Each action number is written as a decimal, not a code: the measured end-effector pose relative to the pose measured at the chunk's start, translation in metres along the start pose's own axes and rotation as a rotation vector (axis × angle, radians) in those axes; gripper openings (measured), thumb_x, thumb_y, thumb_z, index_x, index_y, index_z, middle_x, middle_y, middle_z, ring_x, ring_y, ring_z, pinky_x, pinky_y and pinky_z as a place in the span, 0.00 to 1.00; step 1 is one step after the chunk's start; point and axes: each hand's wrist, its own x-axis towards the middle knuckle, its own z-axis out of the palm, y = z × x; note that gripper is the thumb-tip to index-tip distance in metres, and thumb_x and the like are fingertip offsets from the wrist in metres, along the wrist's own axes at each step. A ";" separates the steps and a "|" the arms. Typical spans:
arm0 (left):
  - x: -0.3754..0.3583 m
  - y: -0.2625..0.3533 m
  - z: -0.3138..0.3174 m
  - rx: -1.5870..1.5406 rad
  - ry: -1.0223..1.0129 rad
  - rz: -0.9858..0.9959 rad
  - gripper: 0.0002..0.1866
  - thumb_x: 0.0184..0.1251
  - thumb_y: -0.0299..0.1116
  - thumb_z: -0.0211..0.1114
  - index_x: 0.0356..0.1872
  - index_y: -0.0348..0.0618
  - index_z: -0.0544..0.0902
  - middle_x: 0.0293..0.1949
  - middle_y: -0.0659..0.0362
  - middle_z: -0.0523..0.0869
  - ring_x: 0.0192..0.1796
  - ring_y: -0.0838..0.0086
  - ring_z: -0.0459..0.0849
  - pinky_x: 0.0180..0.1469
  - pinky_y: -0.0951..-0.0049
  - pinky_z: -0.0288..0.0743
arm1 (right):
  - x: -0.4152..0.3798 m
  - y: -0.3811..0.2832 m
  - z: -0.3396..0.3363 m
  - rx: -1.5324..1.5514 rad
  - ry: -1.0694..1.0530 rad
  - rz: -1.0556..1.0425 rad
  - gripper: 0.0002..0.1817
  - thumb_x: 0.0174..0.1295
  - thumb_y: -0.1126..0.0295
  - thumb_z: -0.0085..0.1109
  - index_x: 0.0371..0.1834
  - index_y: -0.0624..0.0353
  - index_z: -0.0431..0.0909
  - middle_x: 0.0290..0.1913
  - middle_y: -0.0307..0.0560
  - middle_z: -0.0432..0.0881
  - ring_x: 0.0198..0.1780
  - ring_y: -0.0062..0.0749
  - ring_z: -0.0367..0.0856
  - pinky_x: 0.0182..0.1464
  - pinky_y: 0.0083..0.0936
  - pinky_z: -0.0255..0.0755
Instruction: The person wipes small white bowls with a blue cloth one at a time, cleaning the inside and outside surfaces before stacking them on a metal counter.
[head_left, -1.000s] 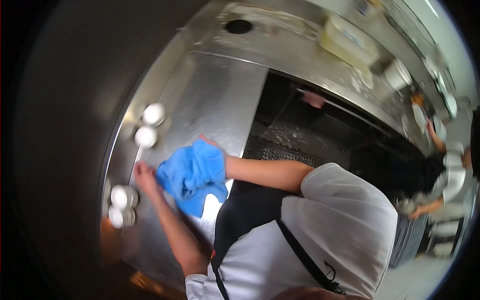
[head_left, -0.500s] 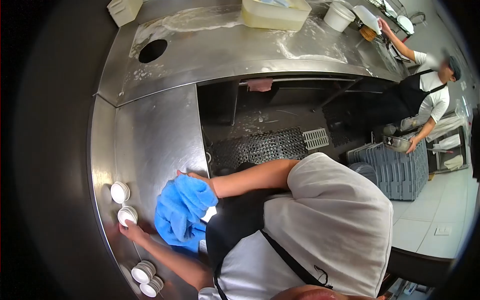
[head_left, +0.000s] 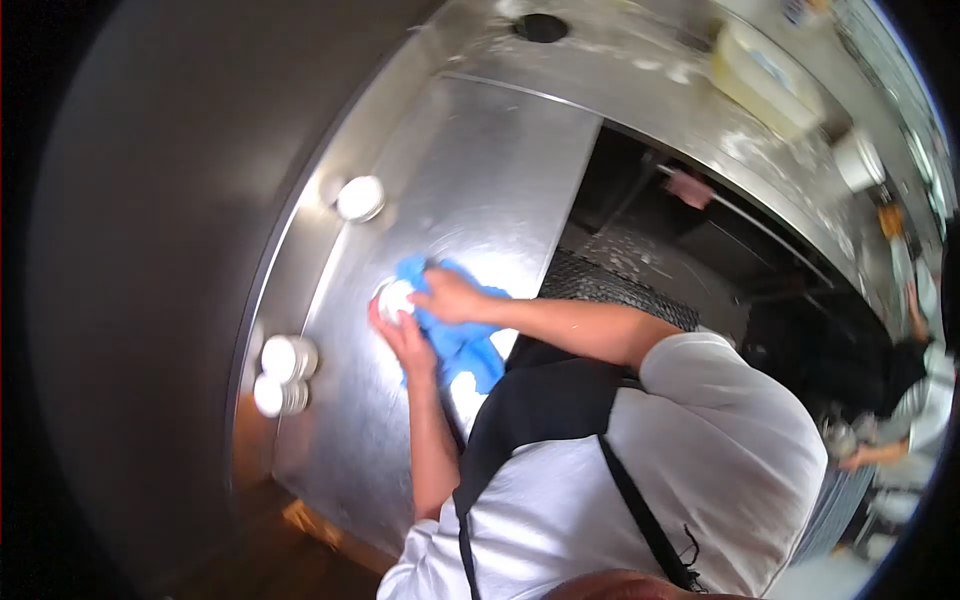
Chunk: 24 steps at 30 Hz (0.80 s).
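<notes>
Over the steel counter, my left hand [head_left: 408, 345] is closed around a stack of small white bowls [head_left: 396, 298]; the exact number in it is blurred. My right hand [head_left: 452, 297] grips a bunched blue towel [head_left: 470, 350], and its fingertips reach the near side of the bowls. Part of the towel lies between the two hands and hangs down toward my apron. Along the wall side stands another white bowl stack [head_left: 360, 199]. Two more stacks, an upper one [head_left: 287, 358] and a lower one [head_left: 279, 395], sit side by side nearer the counter's end.
The steel counter [head_left: 480, 170] runs along a raised back wall. Beyond the gap with a floor mat [head_left: 610, 280] is a wet worktop holding a yellowish tub [head_left: 765, 80], a white bucket [head_left: 858, 160] and a round hole [head_left: 540, 28]. A co-worker [head_left: 930, 390] stands at far right.
My left hand has brought a bowl stack from the wall edge to the towel, and my right hand has met it there. The camera view has turned and shifted.
</notes>
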 end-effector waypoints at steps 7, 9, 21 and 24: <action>0.008 0.015 -0.037 0.341 -0.086 -0.045 0.30 0.69 0.40 0.63 0.68 0.36 0.67 0.62 0.44 0.65 0.62 0.55 0.71 0.66 0.59 0.66 | 0.021 -0.011 -0.001 0.086 -0.097 -0.047 0.22 0.61 0.54 0.64 0.46 0.65 0.82 0.43 0.65 0.85 0.48 0.59 0.83 0.51 0.43 0.75; 0.015 -0.005 -0.036 0.382 -0.049 0.040 0.28 0.69 0.41 0.63 0.63 0.36 0.68 0.63 0.41 0.65 0.63 0.54 0.71 0.66 0.59 0.65 | 0.027 -0.010 0.002 0.058 -0.123 -0.028 0.20 0.61 0.56 0.63 0.48 0.62 0.82 0.44 0.63 0.86 0.49 0.58 0.83 0.52 0.41 0.75; 0.034 0.003 -0.037 -0.182 -0.245 -0.022 0.30 0.68 0.33 0.64 0.69 0.37 0.68 0.52 0.53 0.82 0.53 0.72 0.80 0.57 0.72 0.74 | 0.024 -0.020 0.009 0.108 0.034 0.085 0.22 0.61 0.56 0.63 0.47 0.66 0.82 0.45 0.62 0.86 0.50 0.55 0.84 0.52 0.43 0.76; 0.038 -0.003 -0.036 -0.315 -0.037 -0.103 0.24 0.72 0.36 0.58 0.65 0.38 0.72 0.49 0.54 0.83 0.50 0.71 0.82 0.54 0.71 0.76 | 0.029 -0.014 0.018 0.509 -0.006 0.090 0.20 0.65 0.55 0.61 0.46 0.63 0.83 0.43 0.57 0.87 0.47 0.46 0.86 0.51 0.39 0.77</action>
